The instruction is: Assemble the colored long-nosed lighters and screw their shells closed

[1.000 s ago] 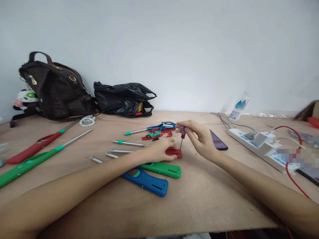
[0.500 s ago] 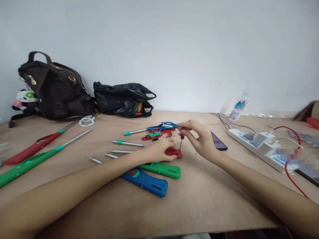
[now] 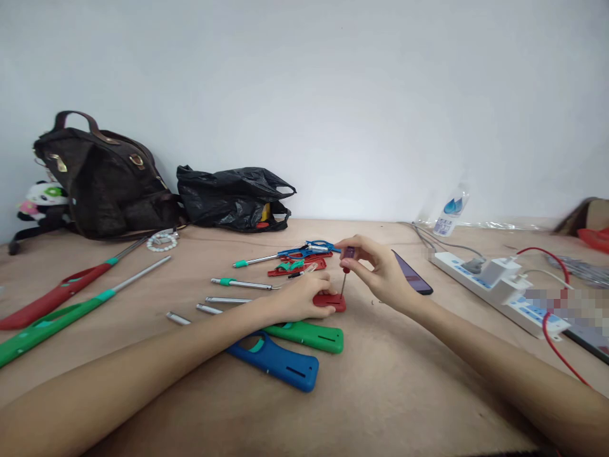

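Observation:
My left hand (image 3: pixel 299 297) lies closed over a red plastic lighter handle (image 3: pixel 333 302) on the wooden table (image 3: pixel 390 381), pinning it down. My right hand (image 3: pixel 378 270) pinches a small screwdriver (image 3: pixel 346 266) by its dark red grip, held upright with the tip on the red handle. Just in front of my left wrist lie a green handle shell (image 3: pixel 311 334) and a blue handle shell (image 3: pixel 280 362). Behind the hands lie red and blue lighter parts (image 3: pixel 299 259) and several metal tubes (image 3: pixel 240 284).
Two whole long lighters, one red (image 3: pixel 61 293) and one green (image 3: pixel 52 320), lie at the left. A brown handbag (image 3: pixel 104 181) and a black plastic bag (image 3: pixel 233 198) stand against the wall. A dark phone (image 3: pixel 413 276), a white power strip (image 3: pixel 499 292) with red cable and a small bottle (image 3: pixel 450 212) are at the right.
The view has tilted a little, so everything sits lower in the picture. My right hand's fingers have shifted on the screwdriver grip; the left hand stays on the red handle.

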The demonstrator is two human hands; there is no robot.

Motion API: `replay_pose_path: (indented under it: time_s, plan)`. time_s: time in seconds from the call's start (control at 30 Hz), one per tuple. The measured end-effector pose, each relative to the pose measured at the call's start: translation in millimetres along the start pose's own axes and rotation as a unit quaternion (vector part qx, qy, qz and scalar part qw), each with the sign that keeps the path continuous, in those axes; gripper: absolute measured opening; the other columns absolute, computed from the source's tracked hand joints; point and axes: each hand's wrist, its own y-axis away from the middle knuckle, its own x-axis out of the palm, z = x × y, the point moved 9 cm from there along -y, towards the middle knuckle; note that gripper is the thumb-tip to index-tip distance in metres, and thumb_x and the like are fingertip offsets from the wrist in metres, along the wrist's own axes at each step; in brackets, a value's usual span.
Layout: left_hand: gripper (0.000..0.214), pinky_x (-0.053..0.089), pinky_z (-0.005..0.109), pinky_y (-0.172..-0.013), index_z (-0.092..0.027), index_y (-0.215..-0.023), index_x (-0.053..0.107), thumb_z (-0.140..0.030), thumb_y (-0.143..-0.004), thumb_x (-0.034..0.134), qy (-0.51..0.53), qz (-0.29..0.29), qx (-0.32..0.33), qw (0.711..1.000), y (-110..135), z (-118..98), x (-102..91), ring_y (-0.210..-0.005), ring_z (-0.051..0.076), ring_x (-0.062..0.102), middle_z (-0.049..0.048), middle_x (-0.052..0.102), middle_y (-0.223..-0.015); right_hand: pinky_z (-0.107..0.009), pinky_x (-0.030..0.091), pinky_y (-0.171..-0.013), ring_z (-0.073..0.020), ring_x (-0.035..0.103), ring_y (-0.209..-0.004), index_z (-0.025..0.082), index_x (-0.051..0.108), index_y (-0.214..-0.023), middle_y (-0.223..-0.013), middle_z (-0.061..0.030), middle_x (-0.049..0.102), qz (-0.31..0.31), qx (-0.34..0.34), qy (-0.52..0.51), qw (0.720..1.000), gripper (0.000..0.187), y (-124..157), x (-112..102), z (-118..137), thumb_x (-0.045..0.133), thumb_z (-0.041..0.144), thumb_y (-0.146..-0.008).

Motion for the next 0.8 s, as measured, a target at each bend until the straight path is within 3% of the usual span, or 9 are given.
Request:
replay_pose_path:
  time_s: [0.17,0.33,0.43,0.57,0.7,0.8]
  plan:
    - [0.017,0.046,0.031,-0.079,-0.018,-0.092,0.068,-0.030,-0.082,0.063,-0.005,0.003,-0.003,1.000,0,1,-0.5,-0.088,0.022,0.058,0.0045,0.059,-0.092,-0.030,0.049,-0.063,-0.0149,0.055,-0.068,0.024,0.061,-0.107,-0.086,-0.0028,0.055,-0.069,-0.034,0.055,0.995,0.016,5,-6,-1,0.057,0.027,-0.092]
    - [0.019,0.046,0.032,-0.079,-0.017,-0.092,0.069,-0.031,-0.081,0.063,-0.006,0.006,-0.002,1.000,-1,1,-0.2,-0.089,0.023,0.058,0.0053,0.059,-0.091,-0.035,0.053,-0.074,-0.0176,0.060,-0.087,0.027,0.052,-0.131,-0.105,-0.0074,0.060,-0.022,-0.038,-0.026,0.999,0.034,3,3,4,0.038,0.024,-0.100]
    - [0.016,0.047,0.032,-0.082,-0.017,-0.089,0.068,-0.028,-0.080,0.064,-0.003,-0.001,-0.008,1.000,-1,-1,-1.4,-0.092,0.023,0.058,0.0054,0.059,-0.093,-0.035,0.053,-0.073,-0.0173,0.061,-0.081,0.026,0.056,-0.127,-0.098,-0.0061,0.062,-0.012,-0.029,-0.017,0.999,0.031,2,1,3,0.044,0.027,-0.098]
    - [0.013,0.047,0.032,-0.082,-0.017,-0.089,0.068,-0.025,-0.080,0.064,-0.002,0.000,-0.008,1.000,0,-2,-0.7,-0.091,0.023,0.058,0.0055,0.060,-0.097,-0.032,0.051,-0.066,-0.0161,0.057,-0.067,0.024,0.064,-0.106,-0.077,-0.0015,0.056,-0.083,-0.059,0.086,0.991,0.018,6,-11,8,0.062,0.030,-0.089]
    - [0.013,0.047,0.031,-0.080,-0.015,-0.087,0.068,-0.026,-0.080,0.064,0.000,0.003,-0.001,1.000,-1,0,0.8,-0.089,0.022,0.059,0.0061,0.061,-0.097,-0.033,0.052,-0.070,-0.0175,0.060,-0.075,0.023,0.061,-0.115,-0.089,-0.0054,0.061,-0.066,-0.086,0.109,0.988,0.023,9,-5,15,0.054,0.026,-0.094]
    - [0.014,0.047,0.032,-0.080,-0.015,-0.087,0.067,-0.026,-0.079,0.065,0.004,-0.001,0.003,1.000,-2,1,0.5,-0.089,0.023,0.059,0.0056,0.060,-0.093,-0.033,0.053,-0.073,-0.0171,0.063,-0.080,0.024,0.057,-0.124,-0.096,-0.0062,0.066,-0.041,-0.048,0.056,0.996,0.029,7,-1,11,0.045,0.023,-0.097]
